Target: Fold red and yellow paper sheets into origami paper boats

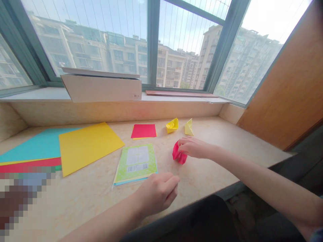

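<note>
My right hand [193, 148] pinches a crumpled piece of red paper [179, 153] on the marble sill [209, 158]. My left hand [157, 194] hovers at the sill's front, its fingers curled, holding nothing I can see, just right of a green-covered paper pack [135, 163]. Beyond the red piece stand a yellow folded paper boat [172, 125] and a second yellow folded paper piece [189, 127]. To their left, a red square sheet [143, 131] lies on a yellow sheet edge. Farther left are a large yellow sheet [88, 148] and a teal sheet [37, 148].
A white cardboard box [101, 88] sits on the upper window ledge, with a flat brown wooden strip [181, 93] to its right. Glass windows [184, 50] rise behind. A wooden panel [285, 84] closes the right side. A pixelated patch covers the lower left corner.
</note>
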The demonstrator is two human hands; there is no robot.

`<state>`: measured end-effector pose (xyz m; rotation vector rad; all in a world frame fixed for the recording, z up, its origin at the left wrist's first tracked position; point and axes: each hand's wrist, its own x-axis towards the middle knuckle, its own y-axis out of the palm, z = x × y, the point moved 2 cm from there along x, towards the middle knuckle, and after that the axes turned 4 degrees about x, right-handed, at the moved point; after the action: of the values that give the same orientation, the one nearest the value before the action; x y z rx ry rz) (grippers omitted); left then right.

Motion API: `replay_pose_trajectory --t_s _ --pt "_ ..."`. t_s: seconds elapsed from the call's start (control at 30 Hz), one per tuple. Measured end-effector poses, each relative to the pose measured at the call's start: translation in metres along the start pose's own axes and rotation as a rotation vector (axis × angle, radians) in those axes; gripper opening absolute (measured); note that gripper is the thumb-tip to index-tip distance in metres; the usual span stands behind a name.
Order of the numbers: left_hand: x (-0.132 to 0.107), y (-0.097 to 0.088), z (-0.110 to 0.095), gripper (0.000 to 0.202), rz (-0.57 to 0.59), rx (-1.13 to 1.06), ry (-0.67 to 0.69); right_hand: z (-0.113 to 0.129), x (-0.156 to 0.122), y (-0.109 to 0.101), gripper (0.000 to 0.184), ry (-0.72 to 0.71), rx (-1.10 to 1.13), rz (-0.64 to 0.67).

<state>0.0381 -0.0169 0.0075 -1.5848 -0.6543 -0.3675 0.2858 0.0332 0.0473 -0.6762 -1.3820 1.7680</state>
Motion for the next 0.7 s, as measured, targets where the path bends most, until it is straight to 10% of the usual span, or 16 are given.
replay_pose_trajectory --t_s 0.17,0.43,0.7 --pt "0.0 0.0 -0.001 0.021 -0.01 0.015 0.025 -0.022 -0.005 -0.008 0.018 0.081 0.224 -0.046" --pt "-0.001 0.001 -0.001 0.023 -0.018 0.052 0.037 -0.052 -0.031 -0.026 0.065 0.159 0.501 -0.141" --pt "-0.004 0.003 0.003 0.021 -0.003 0.051 0.024 -0.108 -0.053 -0.037 0.036 0.563 0.224 -0.157"
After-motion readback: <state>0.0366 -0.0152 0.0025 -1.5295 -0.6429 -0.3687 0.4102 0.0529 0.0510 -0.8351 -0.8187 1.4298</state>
